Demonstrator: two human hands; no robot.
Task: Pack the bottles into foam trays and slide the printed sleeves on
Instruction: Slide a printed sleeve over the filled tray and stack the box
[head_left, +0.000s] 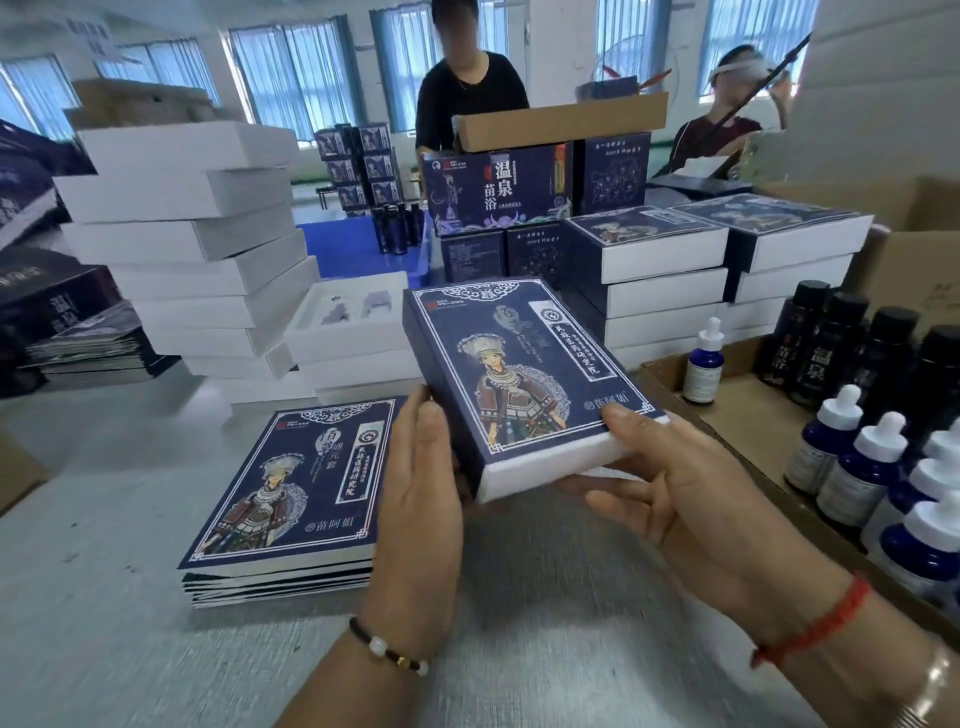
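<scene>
Both hands hold one box up over the counter (130, 597). The box is a white tray (540, 470) with a blue sleeve (519, 364) nearly all the way on. A thin strip of white tray sticks out at the near end, the end closest to the person.

The left hand (421, 499) lies flat along the left side of the sleeve, fingers straight and pressed on it. The right hand (670, 493) cups the near right corner from below, with the thumb curled on top of the sleeve. So the right hand has the real grip and the left one only steadies.

The long way of the box runs from the person out toward the far side, tipped a bit to the left. The white end points at the person's palms. I think the next move is a small push along that long way, so the tray goes fully in. The right hand is nearer that end.

Flat sleeves (280, 483) lie in a pile just left of the left hand. An open tray (353, 317) sits behind the box. Finished boxes (670, 270) are stacked at the far right, a likely spot for this one. Dropper bottles (857, 467) stand close on the right, and a wide swing could knock them.
</scene>
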